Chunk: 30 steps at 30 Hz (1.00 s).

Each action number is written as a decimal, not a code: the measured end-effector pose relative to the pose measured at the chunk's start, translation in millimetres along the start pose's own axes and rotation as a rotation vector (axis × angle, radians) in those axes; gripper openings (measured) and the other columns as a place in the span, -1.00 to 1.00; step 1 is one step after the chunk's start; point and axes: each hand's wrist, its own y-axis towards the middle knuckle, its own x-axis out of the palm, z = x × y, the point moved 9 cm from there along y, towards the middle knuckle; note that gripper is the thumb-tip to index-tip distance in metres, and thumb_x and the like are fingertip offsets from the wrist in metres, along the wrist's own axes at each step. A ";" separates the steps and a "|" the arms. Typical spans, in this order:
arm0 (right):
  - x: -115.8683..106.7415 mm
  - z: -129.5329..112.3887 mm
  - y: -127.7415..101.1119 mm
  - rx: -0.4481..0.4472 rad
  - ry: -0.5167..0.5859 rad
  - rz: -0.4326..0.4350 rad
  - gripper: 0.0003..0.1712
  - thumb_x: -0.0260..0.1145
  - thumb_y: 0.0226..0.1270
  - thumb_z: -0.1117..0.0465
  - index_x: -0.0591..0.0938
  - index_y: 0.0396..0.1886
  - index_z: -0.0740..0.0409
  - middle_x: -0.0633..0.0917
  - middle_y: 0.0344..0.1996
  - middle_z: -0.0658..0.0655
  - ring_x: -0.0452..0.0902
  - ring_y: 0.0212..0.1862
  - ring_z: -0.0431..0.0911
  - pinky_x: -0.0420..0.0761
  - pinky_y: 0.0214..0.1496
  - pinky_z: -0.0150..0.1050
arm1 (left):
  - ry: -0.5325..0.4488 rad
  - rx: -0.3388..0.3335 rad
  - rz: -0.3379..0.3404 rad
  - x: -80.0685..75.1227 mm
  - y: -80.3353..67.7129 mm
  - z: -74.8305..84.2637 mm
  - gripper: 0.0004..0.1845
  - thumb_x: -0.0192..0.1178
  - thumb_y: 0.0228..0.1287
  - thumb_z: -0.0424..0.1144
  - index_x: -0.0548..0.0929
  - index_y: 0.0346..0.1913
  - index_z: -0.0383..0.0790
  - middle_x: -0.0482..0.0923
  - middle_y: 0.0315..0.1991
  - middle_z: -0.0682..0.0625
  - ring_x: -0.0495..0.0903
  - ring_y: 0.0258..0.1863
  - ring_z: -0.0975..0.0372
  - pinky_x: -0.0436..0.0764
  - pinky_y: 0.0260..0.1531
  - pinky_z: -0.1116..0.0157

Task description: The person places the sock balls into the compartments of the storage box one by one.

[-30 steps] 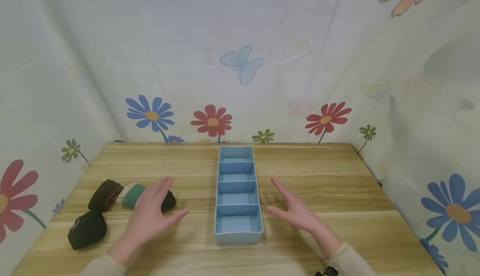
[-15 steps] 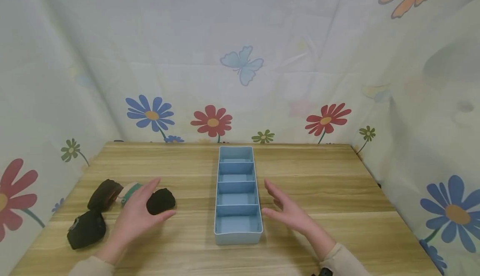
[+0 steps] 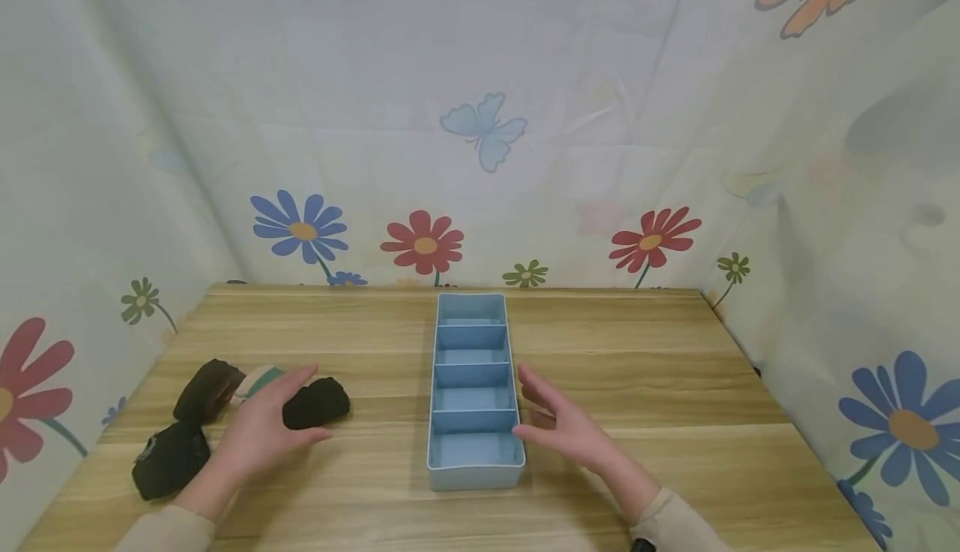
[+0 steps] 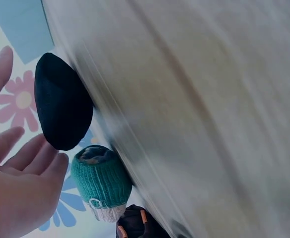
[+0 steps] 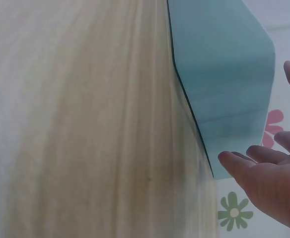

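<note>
Black rolled sock [image 3: 317,403] lies on the tabletop [image 3: 645,352] toward the left edge, between the left hand [image 3: 262,434] and the blue divided tray [image 3: 474,388]. The left hand's fingers are extended and slightly spread, arched beside the roll: fingertips at its far-left end, thumb [image 3: 315,435] along its near side. In the left wrist view a gap shows between the fingertips [image 4: 45,158] and the black roll [image 4: 61,101] — contact not confirmed; nothing is gripped.

Just behind this hand sits a green knitted sock roll [image 3: 258,379] with a white cuff (cuff plainly seen in the left wrist view [image 4: 101,181]). Two more dark rolls lie further toward the left edge: one brownish-black [image 3: 208,388], one black [image 3: 171,459] nearer the front edge.

The tray stands at the middle of the tabletop, long axis running from back edge toward front edge, five compartments in a row, all showing bare floors. The right hand [image 3: 567,427] is at the tray's right wall near its front end, fingers straight and a little apart. The right wrist view shows the fingertips [image 5: 232,161] close against the outer wall [image 5: 224,89] — whether touching cannot be told.

Flower-and-butterfly printed cloth [image 3: 480,118] encloses the tabletop at the back and both sides.
</note>
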 end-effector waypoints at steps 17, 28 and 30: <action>9.1 5.0 2.6 -0.028 0.132 -0.050 -0.05 0.37 0.31 0.36 0.03 0.54 0.39 0.07 0.50 0.43 0.10 0.43 0.39 0.28 0.34 0.23 | 0.015 0.038 -0.050 5.8 3.0 -9.0 -0.16 0.56 -0.03 -0.23 0.44 0.34 -0.43 0.45 0.26 -0.38 0.43 0.21 -0.26 0.42 0.14 -0.21; 10.6 10.1 3.1 0.001 0.139 -0.058 -0.08 0.35 0.34 0.34 0.05 0.55 0.34 0.06 0.51 0.40 0.13 0.42 0.37 0.24 0.37 0.20 | 0.014 0.026 -0.082 10.8 6.7 -9.1 -0.28 0.52 0.00 -0.35 0.51 0.28 -0.42 0.52 0.20 -0.33 0.48 0.18 -0.22 0.45 0.13 -0.18; 10.7 10.0 3.1 0.000 0.137 -0.053 -0.08 0.34 0.34 0.35 0.05 0.55 0.34 0.07 0.51 0.40 0.15 0.42 0.38 0.24 0.37 0.20 | 0.008 0.027 -0.086 11.4 7.1 -7.6 -0.29 0.52 0.00 -0.36 0.52 0.27 -0.41 0.53 0.19 -0.33 0.49 0.17 -0.22 0.46 0.12 -0.18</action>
